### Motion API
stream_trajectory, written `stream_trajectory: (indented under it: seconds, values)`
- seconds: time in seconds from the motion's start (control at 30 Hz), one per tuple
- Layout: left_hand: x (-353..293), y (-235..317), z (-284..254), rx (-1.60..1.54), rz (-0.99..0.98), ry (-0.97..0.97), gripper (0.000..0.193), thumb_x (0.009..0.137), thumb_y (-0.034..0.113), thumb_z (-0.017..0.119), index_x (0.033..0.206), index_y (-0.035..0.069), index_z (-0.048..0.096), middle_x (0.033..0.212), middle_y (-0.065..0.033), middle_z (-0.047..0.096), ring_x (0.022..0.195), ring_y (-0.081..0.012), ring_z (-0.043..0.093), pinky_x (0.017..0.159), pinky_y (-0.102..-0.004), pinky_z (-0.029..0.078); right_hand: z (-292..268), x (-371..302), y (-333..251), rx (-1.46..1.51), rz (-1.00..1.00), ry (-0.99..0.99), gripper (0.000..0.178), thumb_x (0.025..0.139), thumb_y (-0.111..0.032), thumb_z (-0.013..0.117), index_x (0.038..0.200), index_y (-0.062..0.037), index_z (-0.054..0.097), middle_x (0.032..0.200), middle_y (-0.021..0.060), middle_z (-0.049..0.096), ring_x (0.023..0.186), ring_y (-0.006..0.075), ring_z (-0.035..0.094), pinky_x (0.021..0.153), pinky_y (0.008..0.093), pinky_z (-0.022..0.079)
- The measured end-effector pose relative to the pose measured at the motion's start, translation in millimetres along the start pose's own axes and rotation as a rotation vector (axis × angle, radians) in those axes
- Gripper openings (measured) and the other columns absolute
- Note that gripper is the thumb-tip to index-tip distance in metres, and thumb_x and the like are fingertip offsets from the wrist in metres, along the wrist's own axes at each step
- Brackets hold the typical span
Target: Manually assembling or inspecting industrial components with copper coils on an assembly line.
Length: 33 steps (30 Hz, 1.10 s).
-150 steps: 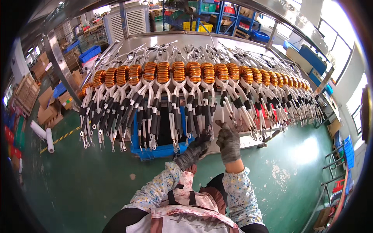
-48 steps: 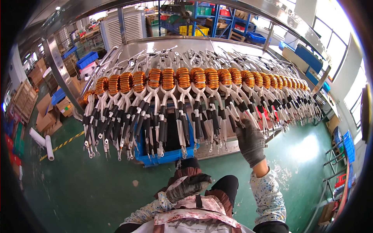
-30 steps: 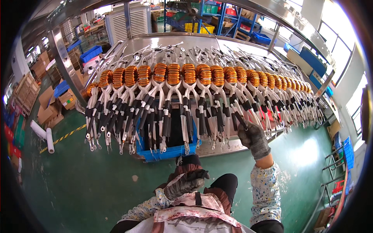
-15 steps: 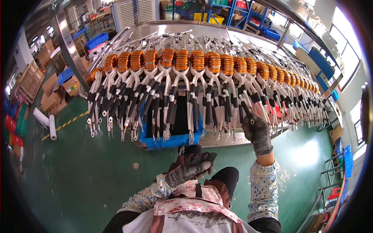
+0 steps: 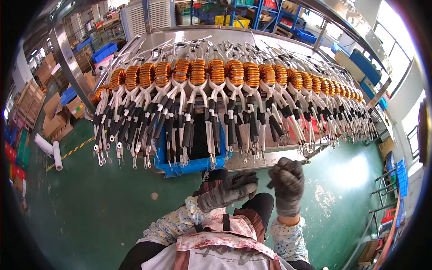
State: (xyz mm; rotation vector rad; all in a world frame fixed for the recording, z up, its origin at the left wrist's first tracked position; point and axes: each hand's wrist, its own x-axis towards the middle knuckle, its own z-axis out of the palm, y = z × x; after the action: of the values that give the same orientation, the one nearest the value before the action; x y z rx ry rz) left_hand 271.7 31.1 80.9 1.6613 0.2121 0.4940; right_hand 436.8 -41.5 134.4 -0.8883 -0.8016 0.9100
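Observation:
My left hand (image 5: 225,194), in a grey work glove, is closed round a bunch of short black sleeves (image 5: 244,178) in front of my lap. My right hand (image 5: 288,184), gloved alike, is closed beside it. A small dark end, seemingly one more black sleeve, sticks out at its left side; most of it is hidden by the fingers. Beyond both hands, a long row of orange copper-wound ring coils (image 5: 198,72) lies along the metal bench. Their white leads (image 5: 210,139) hang over the near edge, many with black sleeves and ring terminals at the ends.
Below the hanging leads is a blue crate (image 5: 191,169). The metal bench (image 5: 193,36) has an upright post (image 5: 72,67) at its left. Cardboard boxes (image 5: 57,114) and white rolls (image 5: 57,155) are on the left floor. A rack with a blue bin (image 5: 402,176) stands at the right.
My right hand has left the hanging leads and come back down toward my lap, beside the left hand. The left hand has shifted slightly right and up, with the sleeves still in it.

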Motion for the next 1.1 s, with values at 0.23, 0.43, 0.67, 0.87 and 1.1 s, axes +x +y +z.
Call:
stream_trajectory:
  seconds: [0.23, 0.43, 0.67, 0.87, 1.1]
  values:
    - [82.0, 11.5, 15.7, -0.136, 0.206, 0.158, 0.051, 0.089, 0.011, 0.049, 0.135, 0.009, 0.028, 0.101, -0.0031, 0.056, 0.088, -0.0081, 0.054, 0.078, -0.0237, 0.045, -13.9, 18.8, -36.2, -0.179, 0.101, 0.054, 0.03, 0.087, -0.024, 0.053, 0.103, 0.0015, 0.052, 0.055, -0.004, 0.039, 0.045, 0.0038, 0.032, 0.041, 0.0178, 0.029]
    - [90.5, -10.5, 3.6, 0.207, 0.059, 0.174, 0.059, 0.086, 0.007, 0.05, 0.138, 0.012, 0.021, 0.112, -0.0069, 0.057, 0.103, -0.0142, 0.054, 0.088, -0.0265, 0.043, -19.9, 25.6, -22.4, -0.365, 0.022, 0.001, 0.03, 0.091, -0.023, 0.047, 0.104, 0.0014, 0.058, 0.063, -0.0024, 0.046, 0.055, 0.0045, 0.044, 0.052, 0.0184, 0.036]
    - [92.7, -51.2, -6.6, 0.135, -0.049, 0.179, 0.055, 0.085, 0.004, 0.048, 0.136, 0.011, 0.027, 0.116, -0.0086, 0.055, 0.106, -0.0119, 0.051, 0.089, -0.026, 0.041, -1.7, 46.1, -11.2, -0.485, -0.048, 0.086, 0.023, 0.09, -0.019, 0.049, 0.094, 0.0004, 0.06, 0.063, -0.0023, 0.049, 0.046, 0.004, 0.042, 0.041, 0.0199, 0.036]
    - [87.6, -41.7, -10.2, 0.162, -0.058, 0.148, 0.054, 0.086, 0.007, 0.048, 0.136, 0.006, 0.027, 0.123, -0.0079, 0.05, 0.111, -0.0128, 0.047, 0.094, -0.0264, 0.036, 21.1, 45.5, -39.4, -0.09, 0.371, 0.056, 0.028, 0.089, -0.026, 0.05, 0.092, 0.0004, 0.057, 0.055, -0.0081, 0.033, 0.042, 0.0018, 0.029, 0.037, 0.017, 0.024]
    - [98.5, -89.8, -5.2, 0.426, 0.195, 0.286, 0.057, 0.086, 0.008, 0.05, 0.137, 0.02, 0.028, 0.094, -0.0088, 0.058, 0.08, -0.0154, 0.053, 0.075, -0.0278, 0.043, 1.7, 88.6, -16.4, -0.155, 0.428, -0.005, 0.027, 0.089, -0.027, 0.049, 0.088, -0.0012, 0.058, 0.055, -0.0057, 0.04, 0.041, 0.0039, 0.035, 0.036, 0.0196, 0.025]
